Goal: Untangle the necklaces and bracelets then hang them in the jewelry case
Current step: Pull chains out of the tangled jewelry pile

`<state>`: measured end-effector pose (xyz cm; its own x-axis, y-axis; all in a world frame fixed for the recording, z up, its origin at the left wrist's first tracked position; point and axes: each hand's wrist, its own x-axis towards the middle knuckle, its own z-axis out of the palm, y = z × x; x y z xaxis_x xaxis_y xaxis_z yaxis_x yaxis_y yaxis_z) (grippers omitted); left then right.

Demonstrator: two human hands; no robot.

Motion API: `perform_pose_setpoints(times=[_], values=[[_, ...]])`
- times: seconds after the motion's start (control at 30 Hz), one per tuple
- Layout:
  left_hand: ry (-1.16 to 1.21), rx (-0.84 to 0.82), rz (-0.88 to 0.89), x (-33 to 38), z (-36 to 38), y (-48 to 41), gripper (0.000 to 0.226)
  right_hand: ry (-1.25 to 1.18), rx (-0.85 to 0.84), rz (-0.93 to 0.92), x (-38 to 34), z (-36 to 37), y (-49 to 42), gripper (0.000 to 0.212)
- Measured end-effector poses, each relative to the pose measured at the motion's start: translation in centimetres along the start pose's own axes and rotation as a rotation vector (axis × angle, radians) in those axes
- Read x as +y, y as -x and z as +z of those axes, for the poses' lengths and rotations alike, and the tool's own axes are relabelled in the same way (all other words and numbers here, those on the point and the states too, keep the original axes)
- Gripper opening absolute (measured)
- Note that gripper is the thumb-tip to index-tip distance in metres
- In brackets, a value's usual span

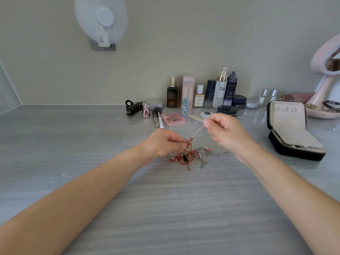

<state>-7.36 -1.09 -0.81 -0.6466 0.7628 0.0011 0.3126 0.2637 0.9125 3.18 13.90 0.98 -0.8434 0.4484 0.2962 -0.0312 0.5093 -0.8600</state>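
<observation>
A tangle of jewelry (195, 155) lies on the grey tabletop (92, 144): red cords, silver chains and small charms knotted together. My left hand (161, 142) pinches the knot at its raised top, where a rose-gold piece shows. My right hand (224, 132) pinches the end of a silver chain (197, 131), which runs taut down to the knot. The black jewelry case (292, 133) stands open at the right, its beige lid upright, apart from both hands.
Cosmetic bottles (219, 89), a pink palette (173, 118), brushes and a black hair clip (133, 106) line the back of the table. A pink mirror with tray (325, 85) stands at the far right. A white fan (101, 21) hangs on the wall.
</observation>
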Motion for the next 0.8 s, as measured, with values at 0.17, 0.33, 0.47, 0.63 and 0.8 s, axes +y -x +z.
perform_pose_setpoints(times=[0.17, 0.33, 0.47, 0.63, 0.8], values=[[0.012, 0.010, 0.005, 0.3, -0.1, 0.2, 0.010, 0.182, -0.019, -0.039, -0.4, 0.3, 0.2, 0.019], [0.053, 0.066, 0.014, 0.6, -0.3, 0.2, 0.009, 0.309, -0.170, 0.047, -0.4, 0.6, 0.8, 0.016], [0.022, 0.009, 0.059, 0.6, 0.3, 0.5, 0.012, 0.173, -0.071, -0.008, -1.1, 0.7, 0.9, 0.015], [-0.017, -0.015, 0.075, 0.5, 1.4, 0.8, 0.017, 0.064, -0.051, -0.064, -1.3, 0.8, 0.8, 0.018], [-0.045, 0.015, 0.086, 0.5, 1.5, 0.7, 0.011, -0.092, -0.088, -0.054, -1.3, 0.8, 0.9, 0.022]])
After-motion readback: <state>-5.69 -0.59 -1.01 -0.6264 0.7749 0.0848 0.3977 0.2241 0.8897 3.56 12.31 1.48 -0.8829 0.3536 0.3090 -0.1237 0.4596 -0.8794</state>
